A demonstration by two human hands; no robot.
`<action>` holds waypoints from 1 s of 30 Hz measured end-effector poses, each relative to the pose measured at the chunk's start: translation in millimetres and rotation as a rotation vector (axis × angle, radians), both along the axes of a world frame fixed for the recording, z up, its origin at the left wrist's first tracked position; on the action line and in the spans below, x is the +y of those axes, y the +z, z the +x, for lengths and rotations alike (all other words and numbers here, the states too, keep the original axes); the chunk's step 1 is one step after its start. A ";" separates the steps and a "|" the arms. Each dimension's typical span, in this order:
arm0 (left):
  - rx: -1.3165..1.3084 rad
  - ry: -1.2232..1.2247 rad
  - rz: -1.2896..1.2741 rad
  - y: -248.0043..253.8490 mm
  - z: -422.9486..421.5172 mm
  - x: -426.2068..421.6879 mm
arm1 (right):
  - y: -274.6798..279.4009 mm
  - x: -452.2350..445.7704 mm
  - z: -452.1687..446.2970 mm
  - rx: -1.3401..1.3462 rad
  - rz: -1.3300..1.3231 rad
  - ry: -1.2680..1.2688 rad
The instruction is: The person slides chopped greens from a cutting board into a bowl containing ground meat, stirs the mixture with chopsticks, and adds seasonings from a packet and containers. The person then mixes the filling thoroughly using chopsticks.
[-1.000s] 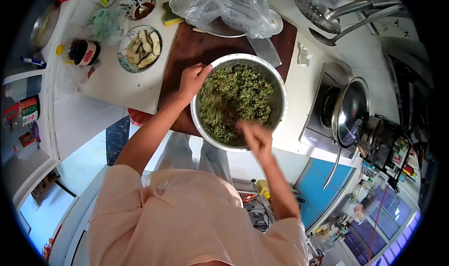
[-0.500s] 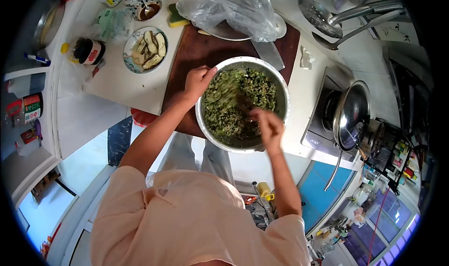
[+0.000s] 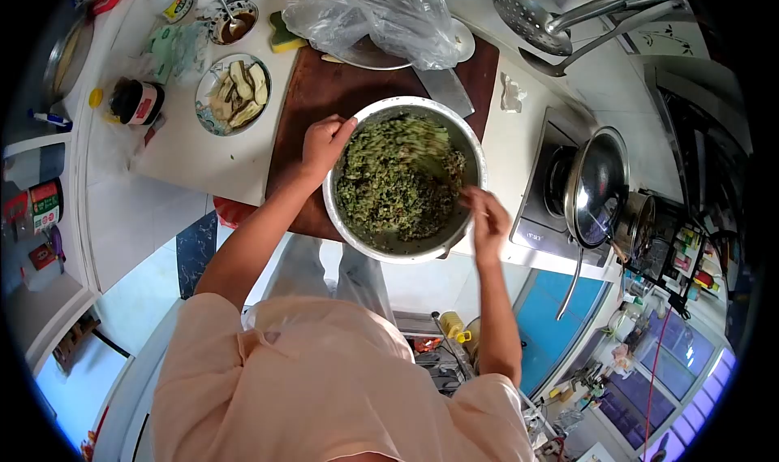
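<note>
A large metal mixing bowl (image 3: 331, 206) stands on a dark brown cutting board (image 3: 294, 121). In it lies a chopped green filling (image 3: 389, 182), blurred by motion at its upper right part. My left hand (image 3: 326, 144) grips the bowl's upper left rim, thumb along the edge. At the right rim is my right hand (image 3: 488, 222), its fingers closed and slightly smeared. Whatever it holds reaches toward the filling but is too blurred to name. A cleaver blade (image 3: 446, 92) lies flat on the board behind the bowl.
Left on the counter are a plate of sliced eggplant (image 3: 235, 97), a sauce bowl with a spoon (image 3: 234, 25), a sponge (image 3: 284, 33) and a dark-lidded jar (image 3: 136, 102). Behind, a clear plastic bag (image 3: 373, 15) covers a dish. To the right, a lidded wok (image 3: 596, 186) sits on a cooktop (image 3: 535, 218).
My right hand has moved from over the bowl outward to its right rim, and the filling has shifted. My left hand keeps its hold. The whole view has slid slightly.
</note>
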State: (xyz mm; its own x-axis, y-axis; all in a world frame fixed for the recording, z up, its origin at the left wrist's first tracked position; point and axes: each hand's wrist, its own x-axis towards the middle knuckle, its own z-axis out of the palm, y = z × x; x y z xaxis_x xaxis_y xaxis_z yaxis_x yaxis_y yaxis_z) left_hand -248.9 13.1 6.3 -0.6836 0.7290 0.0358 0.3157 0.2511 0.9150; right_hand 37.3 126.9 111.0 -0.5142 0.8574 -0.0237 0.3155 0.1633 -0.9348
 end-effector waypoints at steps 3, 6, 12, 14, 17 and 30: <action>0.000 0.047 0.082 -4.5 4.9 -1.8 | 19.4 -28.2 77.1 -0.292 0.132 -0.024; -0.030 0.068 0.121 -1.9 6.5 -0.1 | 14.3 -98.1 71.2 -0.142 -0.024 0.059; -0.086 -0.010 0.024 -9.1 0.8 -2.8 | -16.2 -26.9 -16.1 0.065 -0.003 0.081; -0.050 0.020 0.073 -6.5 1.9 -0.8 | -10.6 -22.8 34.7 -0.044 0.102 -0.078; -0.041 0.053 0.124 -7.2 3.3 1.2 | 5.5 -89.8 84.4 -0.168 0.097 -0.061; -0.044 0.044 0.085 -3.3 7.6 0.5 | -1.2 -118.3 38.4 -0.033 0.011 0.025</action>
State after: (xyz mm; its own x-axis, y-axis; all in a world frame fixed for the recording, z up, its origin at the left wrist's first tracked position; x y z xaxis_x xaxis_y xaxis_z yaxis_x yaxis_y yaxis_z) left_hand -241.3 13.6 3.1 -0.7168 0.6942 0.0656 0.2655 0.1847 0.9462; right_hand 75.8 8.6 109.8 -0.5342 0.8448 -0.0322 0.3421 0.1812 -0.9220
